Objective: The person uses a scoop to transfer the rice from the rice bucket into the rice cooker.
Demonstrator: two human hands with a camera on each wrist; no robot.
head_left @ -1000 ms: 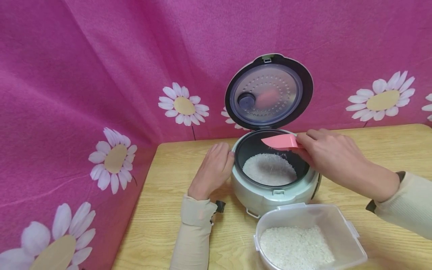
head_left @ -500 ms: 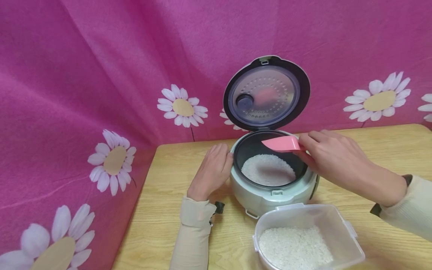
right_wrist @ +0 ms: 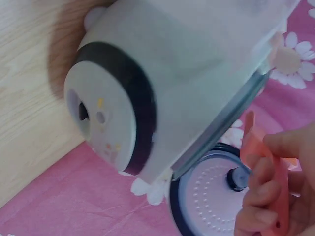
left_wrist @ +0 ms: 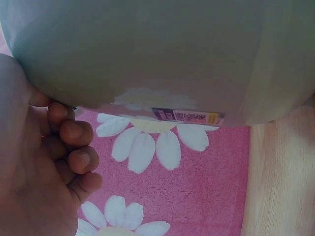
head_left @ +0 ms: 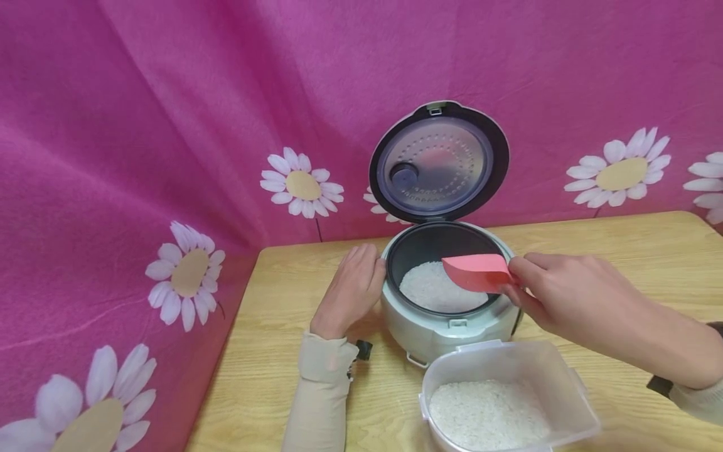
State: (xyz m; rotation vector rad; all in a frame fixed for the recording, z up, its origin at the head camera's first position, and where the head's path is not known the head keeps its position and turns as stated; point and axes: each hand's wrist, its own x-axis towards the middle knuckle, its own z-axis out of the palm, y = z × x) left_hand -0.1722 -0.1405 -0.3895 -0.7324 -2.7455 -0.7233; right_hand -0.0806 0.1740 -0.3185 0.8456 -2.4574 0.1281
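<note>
A pale green rice cooker stands on the table with its round lid raised. White rice lies in its dark inner pot. My right hand grips a pink scoop by the handle, its blade over the right side of the pot. In the right wrist view, the fingers curl round the handle. My left hand holds the cooker's left side near the rim; in the left wrist view, its fingers are curled at the cooker's edge.
In front of the cooker, a clear plastic container holds more rice. A black strap part shows at the left wrist. Behind the wooden table hangs a pink cloth with daisies.
The scoop has come down and slightly right with my right hand, and its blade has turned. Grains falling from it a second ago no longer show. My left hand stays at the cooker.
</note>
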